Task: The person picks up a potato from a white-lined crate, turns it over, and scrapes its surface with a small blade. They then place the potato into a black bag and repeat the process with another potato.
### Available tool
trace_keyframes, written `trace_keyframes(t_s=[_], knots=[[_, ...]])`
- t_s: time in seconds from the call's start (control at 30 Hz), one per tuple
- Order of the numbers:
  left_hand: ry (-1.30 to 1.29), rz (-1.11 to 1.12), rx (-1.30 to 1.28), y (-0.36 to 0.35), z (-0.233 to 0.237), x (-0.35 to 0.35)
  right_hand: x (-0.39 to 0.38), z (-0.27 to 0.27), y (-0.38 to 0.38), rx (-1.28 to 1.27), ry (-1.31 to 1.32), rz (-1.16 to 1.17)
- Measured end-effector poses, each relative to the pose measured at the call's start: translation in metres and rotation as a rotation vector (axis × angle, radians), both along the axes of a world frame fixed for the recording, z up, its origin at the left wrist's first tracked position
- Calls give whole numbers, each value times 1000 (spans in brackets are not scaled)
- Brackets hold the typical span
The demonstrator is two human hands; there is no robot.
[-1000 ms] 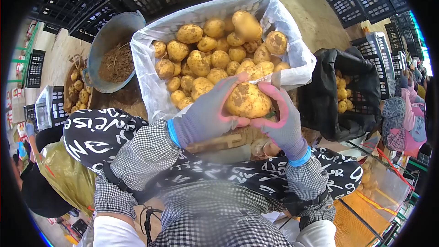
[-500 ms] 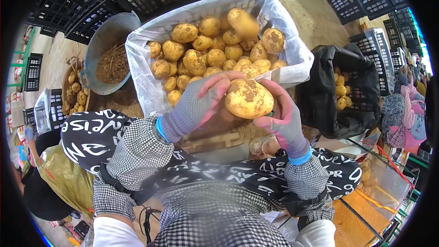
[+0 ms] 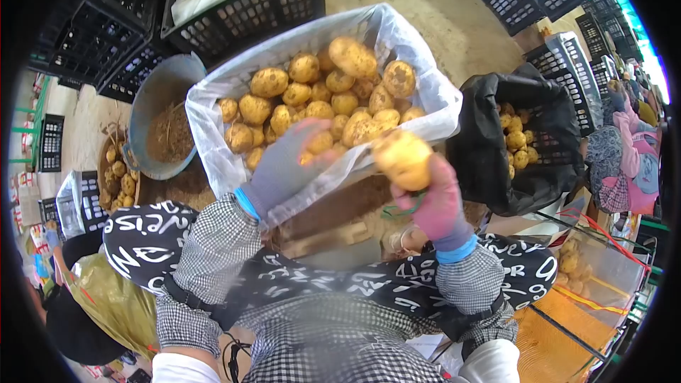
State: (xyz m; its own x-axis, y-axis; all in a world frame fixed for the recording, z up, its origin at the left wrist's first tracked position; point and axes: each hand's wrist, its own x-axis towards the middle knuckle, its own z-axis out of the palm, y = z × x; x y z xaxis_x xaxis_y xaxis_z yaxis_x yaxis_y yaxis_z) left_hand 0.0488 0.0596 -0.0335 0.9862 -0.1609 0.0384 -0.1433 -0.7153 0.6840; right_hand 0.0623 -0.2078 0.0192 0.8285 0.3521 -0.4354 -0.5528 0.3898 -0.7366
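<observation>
My right hand (image 3: 438,202), in a grey and pink glove, grips a large soil-marked potato (image 3: 403,159) just beyond the near edge of the lined crate. The potato is smeared by motion. My left hand (image 3: 287,170), gloved alike and blurred, reaches over the crate's near rim with its fingers apart. Close to those fingers lie loose potatoes (image 3: 320,109) in the crate lined with white plastic (image 3: 206,103). One bigger potato (image 3: 352,57) rests on top of the pile towards the back.
Left of the crate stands a blue-grey tub (image 3: 145,85) with soil in it, beside a basket of potatoes (image 3: 119,174). A black-lined crate (image 3: 475,149) with potatoes is at the right. Black crates (image 3: 255,3) stand behind. Another person (image 3: 628,149) is at far right.
My hands have parted: the left has let go of the potato and opened over the crate, while the right keeps it. The view has shifted slightly.
</observation>
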Motion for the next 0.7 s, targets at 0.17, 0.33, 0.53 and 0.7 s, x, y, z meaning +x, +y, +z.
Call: trace_keyframes(t_s=[0.17, 0.33, 0.53, 0.7], knots=[[243, 160, 21, -13, -3, 56, 43, 31, -97, 355, -74, -409], [-81, -92, 244, -102, -79, 165, 37, 95, -231, 474, -481, -603], [94, 100, 152, -162, -61, 199, -35, 256, -403, -336, -1042, -1207], [56, -142, -464, -98, -85, 200, -59, 265, -542, -2047, -1129, -1312]])
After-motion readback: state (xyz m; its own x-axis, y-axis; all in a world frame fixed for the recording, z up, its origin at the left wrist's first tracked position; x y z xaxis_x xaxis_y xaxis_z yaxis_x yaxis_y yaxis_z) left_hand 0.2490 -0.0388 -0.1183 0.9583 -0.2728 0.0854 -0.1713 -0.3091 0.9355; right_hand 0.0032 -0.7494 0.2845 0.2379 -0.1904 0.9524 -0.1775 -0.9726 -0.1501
